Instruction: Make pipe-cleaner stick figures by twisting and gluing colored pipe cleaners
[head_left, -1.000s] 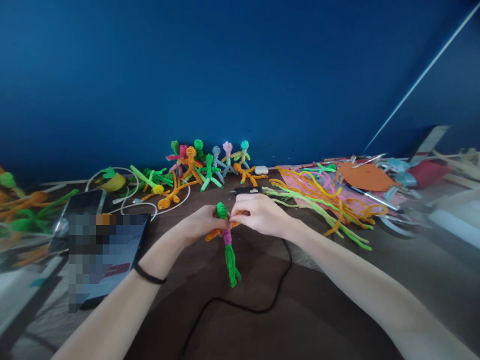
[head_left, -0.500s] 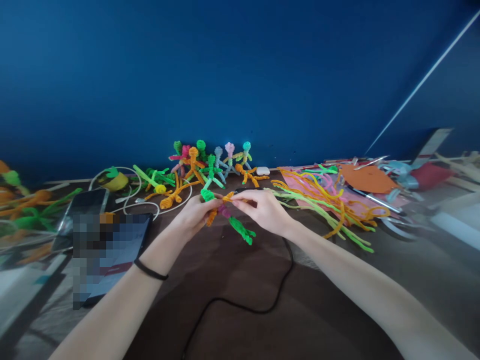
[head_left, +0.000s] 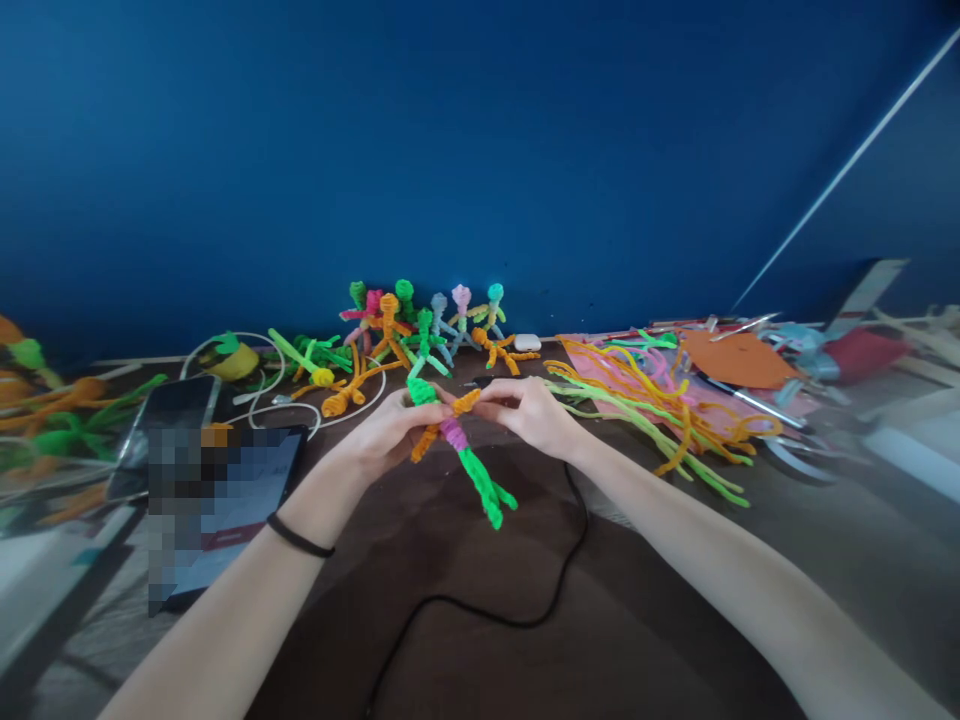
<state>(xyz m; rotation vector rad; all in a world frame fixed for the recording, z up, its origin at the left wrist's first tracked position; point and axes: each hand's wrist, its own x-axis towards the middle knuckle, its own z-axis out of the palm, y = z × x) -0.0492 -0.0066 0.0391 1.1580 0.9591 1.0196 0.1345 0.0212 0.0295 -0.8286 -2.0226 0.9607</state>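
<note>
Both my hands hold a small pipe-cleaner figure above the brown table. It has a green head, orange arms, a pink middle and green legs, and it hangs tilted with the legs down to the right. My left hand grips it near the head and the lower orange arm. My right hand pinches the tip of the upper orange arm. A black band sits on my left wrist.
A row of finished pipe-cleaner figures stands against the blue wall. Loose pipe cleaners lie at right on pink paper. A tablet and phone lie at left. A black cable runs under my hands.
The figure first hung upright, then swung almost flat, and now tilts with its legs lower again. My hands rose slightly toward the wall and stayed on it.
</note>
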